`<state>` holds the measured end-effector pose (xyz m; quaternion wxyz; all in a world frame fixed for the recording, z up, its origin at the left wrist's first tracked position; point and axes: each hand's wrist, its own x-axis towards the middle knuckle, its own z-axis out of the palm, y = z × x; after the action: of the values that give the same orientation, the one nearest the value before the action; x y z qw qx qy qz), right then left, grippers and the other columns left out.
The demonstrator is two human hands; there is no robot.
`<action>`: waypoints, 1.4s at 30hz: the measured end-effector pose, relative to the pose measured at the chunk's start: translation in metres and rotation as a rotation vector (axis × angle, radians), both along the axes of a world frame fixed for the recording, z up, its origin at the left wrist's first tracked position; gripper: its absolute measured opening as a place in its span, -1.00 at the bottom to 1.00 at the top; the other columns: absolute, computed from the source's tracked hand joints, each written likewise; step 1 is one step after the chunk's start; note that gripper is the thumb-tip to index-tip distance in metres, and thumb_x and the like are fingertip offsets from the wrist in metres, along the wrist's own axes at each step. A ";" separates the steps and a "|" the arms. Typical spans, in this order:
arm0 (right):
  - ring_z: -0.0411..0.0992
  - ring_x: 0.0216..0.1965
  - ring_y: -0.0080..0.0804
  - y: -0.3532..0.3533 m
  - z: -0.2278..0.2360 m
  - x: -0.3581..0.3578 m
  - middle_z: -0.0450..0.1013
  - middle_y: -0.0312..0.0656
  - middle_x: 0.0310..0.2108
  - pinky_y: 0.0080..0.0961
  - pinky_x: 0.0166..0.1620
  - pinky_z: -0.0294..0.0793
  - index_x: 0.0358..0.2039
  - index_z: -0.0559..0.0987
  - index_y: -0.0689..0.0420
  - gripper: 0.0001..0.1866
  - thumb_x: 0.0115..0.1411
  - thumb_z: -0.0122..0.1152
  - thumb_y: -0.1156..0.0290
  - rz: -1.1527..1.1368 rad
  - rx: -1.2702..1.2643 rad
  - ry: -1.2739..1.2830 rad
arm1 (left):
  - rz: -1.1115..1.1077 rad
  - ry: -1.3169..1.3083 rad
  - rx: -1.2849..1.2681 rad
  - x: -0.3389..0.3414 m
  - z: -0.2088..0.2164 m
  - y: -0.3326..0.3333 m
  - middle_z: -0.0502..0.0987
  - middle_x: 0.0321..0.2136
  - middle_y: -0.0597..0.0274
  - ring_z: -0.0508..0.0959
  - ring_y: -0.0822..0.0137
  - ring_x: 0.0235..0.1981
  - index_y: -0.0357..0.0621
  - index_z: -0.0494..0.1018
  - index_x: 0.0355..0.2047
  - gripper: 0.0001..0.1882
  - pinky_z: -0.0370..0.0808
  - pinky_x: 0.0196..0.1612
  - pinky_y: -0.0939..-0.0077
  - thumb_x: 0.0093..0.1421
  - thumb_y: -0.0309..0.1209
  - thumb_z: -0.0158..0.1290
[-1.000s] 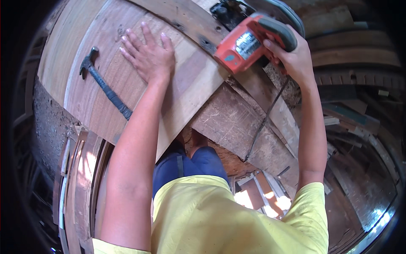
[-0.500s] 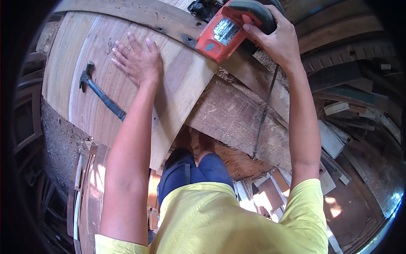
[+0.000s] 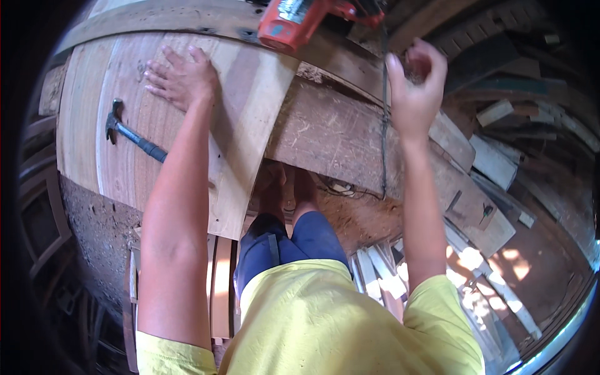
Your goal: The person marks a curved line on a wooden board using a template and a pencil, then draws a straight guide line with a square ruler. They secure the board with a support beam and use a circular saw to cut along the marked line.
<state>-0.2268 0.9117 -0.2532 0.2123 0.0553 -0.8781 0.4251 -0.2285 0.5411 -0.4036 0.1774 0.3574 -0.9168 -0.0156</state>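
My left hand (image 3: 181, 78) lies flat with fingers spread on a panel of joined wooden boards (image 3: 247, 112). A claw hammer (image 3: 132, 132) with a dark wrapped grip rests on the same panel, its lower end hidden behind my left forearm. My right hand (image 3: 417, 100) is in the air over the right side of the bench, thumb and curled fingers apart, holding nothing. Left of it and farther away, a red corded power tool (image 3: 290, 26) sits on the far board, partly cut off by the picture's upper edge. Its exact kind is unclear.
A long dark board (image 3: 169, 24) crosses the panel's far side. Right of the panel lies a scuffed brown sheet (image 3: 331, 125), with a black cord (image 3: 384, 144) hanging across it. Wood offcuts (image 3: 494, 159) are piled at right. A screwdriver-like tool (image 3: 485, 214) lies on a board there.
My right hand has let go of the red power tool and come nearer to me. The view has shifted, while my left hand stays flat on the panel.
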 end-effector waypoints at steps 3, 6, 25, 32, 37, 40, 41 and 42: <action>0.29 -0.12 -0.35 0.042 -0.026 0.155 0.28 -0.21 -0.14 -0.34 0.08 0.34 -0.02 0.35 0.21 -0.62 0.31 0.37 0.40 -0.463 0.016 -0.144 | 0.000 0.003 -0.003 0.003 -0.004 -0.009 0.13 0.52 -0.33 0.07 -0.29 0.55 0.05 0.21 0.53 -0.19 -0.23 0.58 -0.22 0.42 0.20 -0.20; 0.26 -0.14 -0.35 0.080 -0.045 0.292 0.24 -0.18 -0.15 -0.29 0.07 0.34 -0.09 0.32 0.20 -0.68 0.25 0.27 0.55 -0.956 -0.056 -0.482 | -0.009 0.002 0.006 -0.006 -0.005 -0.006 0.10 0.52 -0.35 0.05 -0.30 0.56 0.03 0.20 0.53 -0.19 -0.24 0.57 -0.25 0.41 0.20 -0.19; 0.61 0.06 0.09 0.029 -0.067 0.478 0.67 0.07 -0.08 -0.10 0.17 0.53 -0.07 0.71 0.20 -0.56 0.57 -0.06 0.15 -0.110 -0.209 -1.344 | 0.008 -0.046 -0.001 -0.006 -0.010 -0.015 0.15 0.50 -0.31 0.07 -0.30 0.55 0.03 0.32 0.43 -0.22 -0.19 0.56 -0.29 0.35 0.21 -0.12; 0.63 0.04 -0.33 -0.094 0.081 0.311 0.67 -0.13 0.01 -0.32 0.14 0.62 0.08 0.70 0.17 -0.60 0.61 -0.02 0.19 0.682 -0.927 -1.025 | -0.009 -0.028 0.010 -0.006 -0.013 -0.010 0.14 0.51 -0.29 0.06 -0.29 0.55 0.04 0.30 0.45 -0.21 -0.21 0.56 -0.29 0.37 0.23 -0.13; 0.61 0.02 -0.41 -0.134 0.132 0.257 0.67 -0.16 0.05 -0.40 0.07 0.61 0.10 0.65 0.23 -0.62 0.62 -0.03 0.23 0.894 -1.250 -1.034 | -0.005 -0.010 -0.037 0.003 -0.008 -0.002 0.18 0.50 -0.27 0.08 -0.26 0.55 0.02 0.31 0.46 -0.23 -0.18 0.56 -0.29 0.40 0.19 -0.13; 0.65 0.00 -0.22 -0.134 0.099 0.251 0.64 -0.07 0.11 -0.34 0.06 0.61 0.15 0.62 0.20 -0.60 0.63 -0.08 0.22 0.694 -0.967 -1.051 | 0.006 -0.019 -0.077 0.002 0.000 0.006 0.20 0.50 -0.25 0.10 -0.22 0.55 0.00 0.32 0.45 -0.26 -0.15 0.57 -0.25 0.43 0.15 -0.13; 0.61 0.09 0.00 -0.118 0.072 0.256 0.59 0.01 0.17 -0.24 0.11 0.60 0.18 0.59 0.20 -0.61 0.59 -0.05 0.23 0.611 -0.428 -1.121 | 0.000 -0.046 -0.051 0.001 0.008 0.020 0.20 0.50 -0.25 0.10 -0.20 0.55 0.00 0.31 0.46 -0.26 -0.16 0.58 -0.21 0.42 0.14 -0.12; 0.55 0.15 0.10 -0.113 0.083 0.238 0.60 0.07 0.11 -0.13 0.15 0.58 0.13 0.61 0.20 -0.63 0.53 0.03 0.23 0.580 0.051 -1.224 | 0.002 -0.039 -0.057 0.002 0.014 0.015 0.19 0.50 -0.25 0.10 -0.21 0.55 -0.01 0.30 0.47 -0.25 -0.19 0.59 -0.20 0.41 0.12 -0.10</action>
<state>0.0112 0.7985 -0.1698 -0.4471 0.0432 -0.7995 0.3989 -0.2262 0.5562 -0.3894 0.1697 0.3533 -0.9198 0.0178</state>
